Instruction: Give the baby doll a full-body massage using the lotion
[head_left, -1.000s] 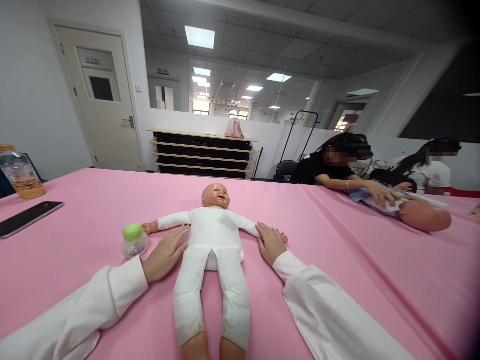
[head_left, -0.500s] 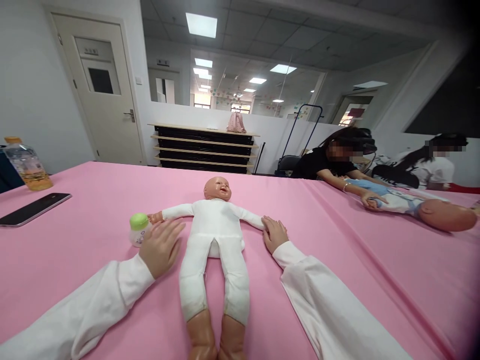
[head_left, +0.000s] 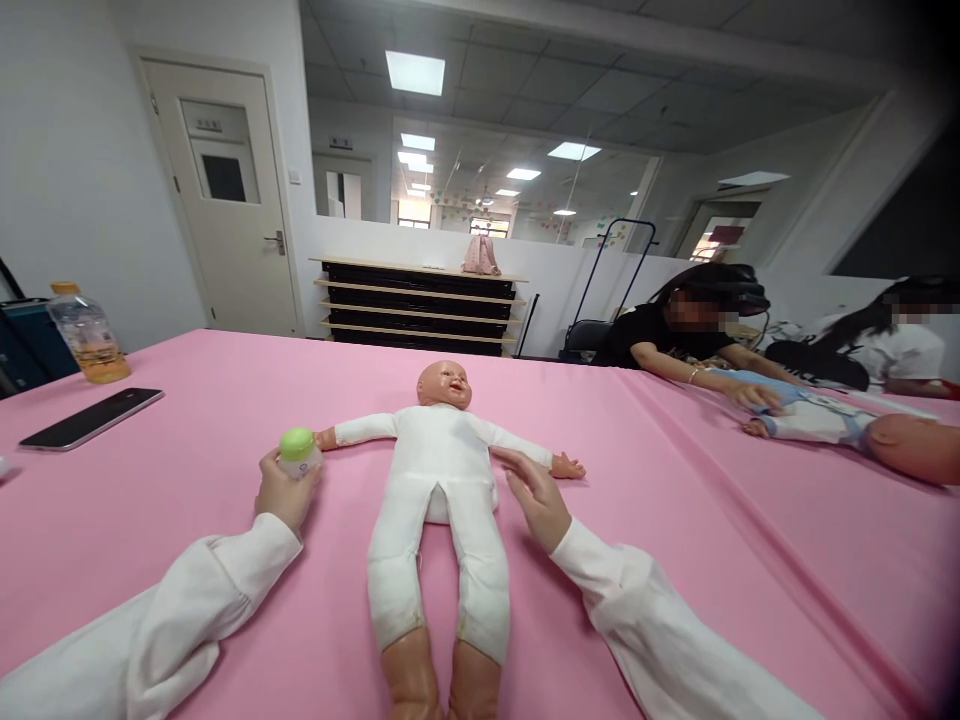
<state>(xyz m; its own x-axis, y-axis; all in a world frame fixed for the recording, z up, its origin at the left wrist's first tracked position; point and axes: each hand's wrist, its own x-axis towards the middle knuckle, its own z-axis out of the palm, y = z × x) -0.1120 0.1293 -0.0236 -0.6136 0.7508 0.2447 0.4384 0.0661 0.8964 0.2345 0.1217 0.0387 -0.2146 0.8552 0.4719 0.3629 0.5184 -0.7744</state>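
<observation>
A baby doll (head_left: 442, 455) in a white cloth suit lies on its back on the pink tablecloth (head_left: 645, 600), head away from me and arms spread. My left hand (head_left: 286, 496) is wrapped round a small clear baby bottle (head_left: 299, 455) with a light green cap, close to the doll's hand on the left. My right hand (head_left: 538, 502) is open, its fingers stretched out beside the doll's body and just under its sleeve on the right. Whether those fingertips touch the cloth suit I cannot tell.
At the left are a dark phone (head_left: 91, 418) and a drink bottle (head_left: 90, 335) with an orange cap. Across the table at the right, a person in a black top (head_left: 637, 325) handles another doll (head_left: 825, 420). A pink backpack (head_left: 480, 256) rests on the shelf (head_left: 420, 310) behind.
My left hand has moved from beside the bottle to close round it. My right hand has left the doll's hand and come inward toward its body. The view has shifted slightly.
</observation>
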